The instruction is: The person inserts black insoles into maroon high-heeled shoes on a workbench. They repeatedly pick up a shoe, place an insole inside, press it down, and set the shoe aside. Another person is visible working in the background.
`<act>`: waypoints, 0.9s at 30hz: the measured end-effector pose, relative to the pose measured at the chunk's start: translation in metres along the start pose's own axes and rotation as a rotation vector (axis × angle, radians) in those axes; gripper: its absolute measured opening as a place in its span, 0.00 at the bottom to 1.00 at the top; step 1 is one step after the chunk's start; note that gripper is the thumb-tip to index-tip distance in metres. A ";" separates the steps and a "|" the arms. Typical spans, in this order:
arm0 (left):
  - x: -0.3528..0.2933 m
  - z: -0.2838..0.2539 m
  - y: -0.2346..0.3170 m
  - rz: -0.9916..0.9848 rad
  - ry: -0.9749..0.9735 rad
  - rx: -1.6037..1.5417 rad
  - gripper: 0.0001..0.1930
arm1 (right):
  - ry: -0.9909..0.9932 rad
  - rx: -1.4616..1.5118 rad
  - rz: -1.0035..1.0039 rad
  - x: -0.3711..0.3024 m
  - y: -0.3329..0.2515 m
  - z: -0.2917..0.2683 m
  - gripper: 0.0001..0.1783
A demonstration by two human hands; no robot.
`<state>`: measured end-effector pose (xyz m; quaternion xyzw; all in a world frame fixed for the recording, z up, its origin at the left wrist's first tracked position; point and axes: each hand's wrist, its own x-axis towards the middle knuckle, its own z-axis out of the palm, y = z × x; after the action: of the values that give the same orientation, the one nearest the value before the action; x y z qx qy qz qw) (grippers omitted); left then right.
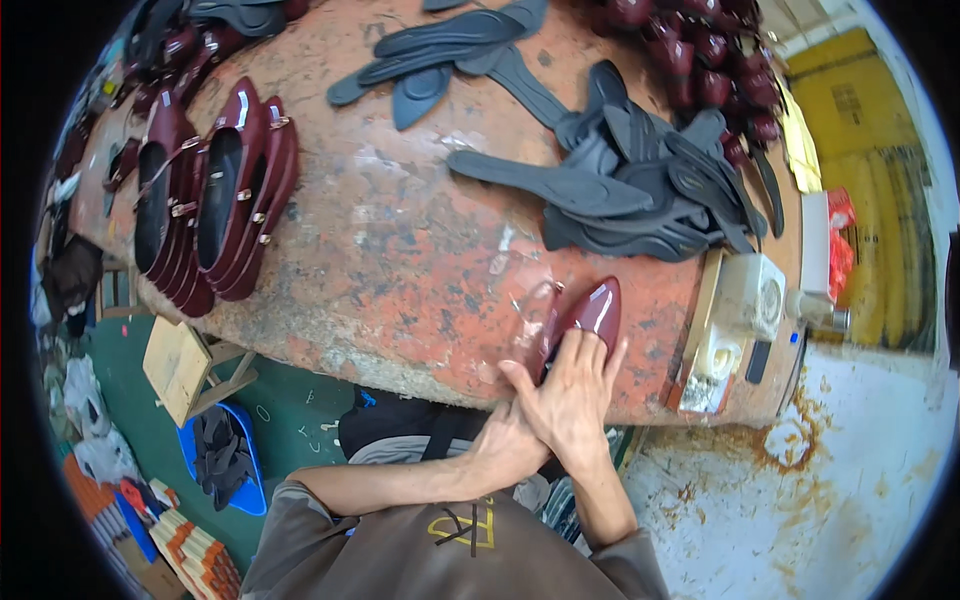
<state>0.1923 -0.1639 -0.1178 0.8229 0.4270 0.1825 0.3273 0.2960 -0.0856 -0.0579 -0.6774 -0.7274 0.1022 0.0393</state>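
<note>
Near the table's front edge lies a glossy burgundy pointed shoe (599, 308), its toe facing away from me. My right hand (575, 390) reaches into its opening with fingers stretched out, their tips hidden inside; thumb and little finger spread outside. Crossing under the right wrist, my left hand (510, 440) is closed at the heel end of the shoe. Its fingers are largely covered by the right hand. Just left of this shoe, a second burgundy shoe (543, 322) lies partly under a clear glare or film. Beyond them is a heap of dark grey insoles (640, 190).
Nested burgundy shoes (240, 200) stand at the left of the worn red table (370, 280). More insoles (440, 45) and a pile of burgundy shoes (700, 60) lie farther back. A white container (752, 295) stands at right. A wooden stool (180, 370) and blue basket (250, 492) are below left.
</note>
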 end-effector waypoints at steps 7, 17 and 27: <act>-0.003 -0.056 -0.026 0.247 0.208 0.201 0.27 | -0.136 0.102 -0.053 -0.006 0.007 -0.003 0.56; -0.005 -0.131 -0.093 0.280 0.007 0.081 0.38 | -0.354 0.020 -0.641 -0.035 -0.020 -0.011 0.51; -0.024 -0.309 -0.134 0.029 0.906 0.700 0.25 | 0.498 0.077 -0.402 0.081 0.029 -0.094 0.34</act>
<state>-0.0781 -0.0089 0.0110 0.7277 0.5484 0.3690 -0.1831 0.3362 0.0052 0.0214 -0.5223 -0.8103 -0.0488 0.2612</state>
